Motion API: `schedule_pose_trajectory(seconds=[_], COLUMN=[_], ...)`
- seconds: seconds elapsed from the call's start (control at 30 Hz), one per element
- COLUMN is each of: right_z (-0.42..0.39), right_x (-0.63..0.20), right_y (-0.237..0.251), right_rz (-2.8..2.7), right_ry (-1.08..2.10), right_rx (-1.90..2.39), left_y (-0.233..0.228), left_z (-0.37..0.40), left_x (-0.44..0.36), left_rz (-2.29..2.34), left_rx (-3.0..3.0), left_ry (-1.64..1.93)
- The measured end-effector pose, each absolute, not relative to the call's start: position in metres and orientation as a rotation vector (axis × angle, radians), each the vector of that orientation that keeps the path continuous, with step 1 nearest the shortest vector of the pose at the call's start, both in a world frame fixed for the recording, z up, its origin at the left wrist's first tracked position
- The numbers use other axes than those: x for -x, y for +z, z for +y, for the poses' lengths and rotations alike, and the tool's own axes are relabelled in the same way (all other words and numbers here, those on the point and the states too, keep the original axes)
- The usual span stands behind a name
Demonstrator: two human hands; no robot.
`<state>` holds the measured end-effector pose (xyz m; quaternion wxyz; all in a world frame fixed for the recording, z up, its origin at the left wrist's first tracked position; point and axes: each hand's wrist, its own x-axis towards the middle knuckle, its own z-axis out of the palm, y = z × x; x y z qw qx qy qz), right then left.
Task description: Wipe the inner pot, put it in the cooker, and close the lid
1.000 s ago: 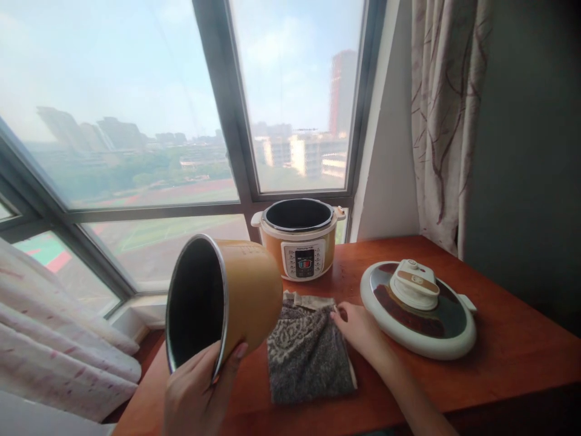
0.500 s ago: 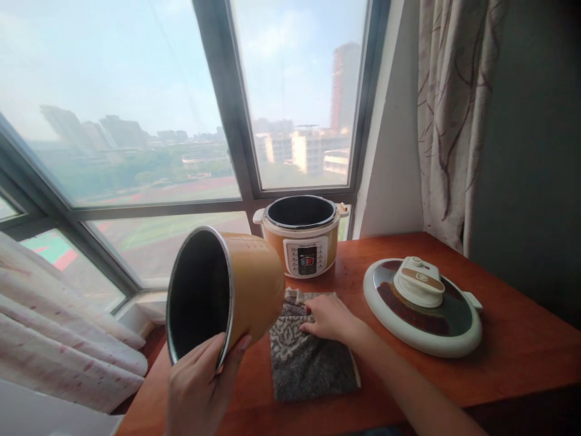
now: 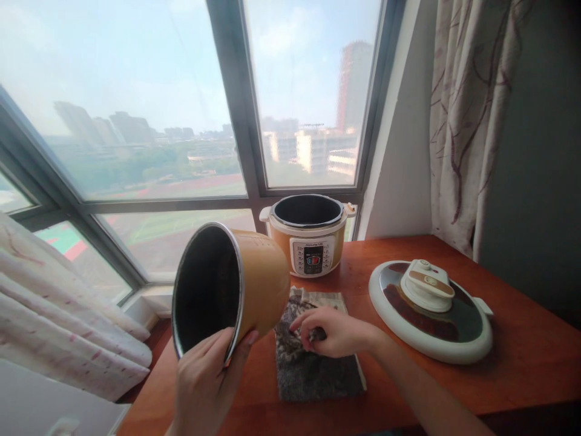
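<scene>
While the left hand (image 3: 206, 378) pinches the rim of the inner pot (image 3: 231, 284), tipped on its side above the tabletop (image 3: 521, 375) — rigid, smooth, likely slippery — the right hand (image 3: 333, 332) bunches the soft, limp cloth (image 3: 318, 369) lying flat below; it gathers anywhere.

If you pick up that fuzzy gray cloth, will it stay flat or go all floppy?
Probably floppy: the cloth already bunches where the right hand pinches it. It looks soft and likely light. Its nubby surface probably won't slip from fingers, though it may slide on the smooth table.
</scene>
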<state>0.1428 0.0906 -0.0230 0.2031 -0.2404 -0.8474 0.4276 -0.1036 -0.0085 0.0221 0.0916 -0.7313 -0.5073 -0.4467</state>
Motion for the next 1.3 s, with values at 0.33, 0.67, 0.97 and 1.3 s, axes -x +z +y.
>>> schedule_pose_trajectory(seconds=[0.33,0.67,0.97,1.3], right_z=[0.1,0.118,0.125,0.117], right_x=[-0.115,-0.158,-0.192,-0.175], right_y=[-0.037,-0.048,-0.059,-0.04], right_rz=[-2.444,-2.01,-2.066,-2.439], right_ry=[0.904,0.961,0.577,0.73], right_rx=[1.222,1.318,1.407,1.279], left_y=[0.021,0.022,0.023,0.027], left_z=[-0.002,0.0,0.004,0.006], left_x=[0.105,0.106,0.1,0.097], left_rz=[-1.438,-1.402,-1.38,-1.345], left_rx=[2.147,2.143,2.142,2.159], left_ry=[-1.257,-1.266,-1.263,-1.246])
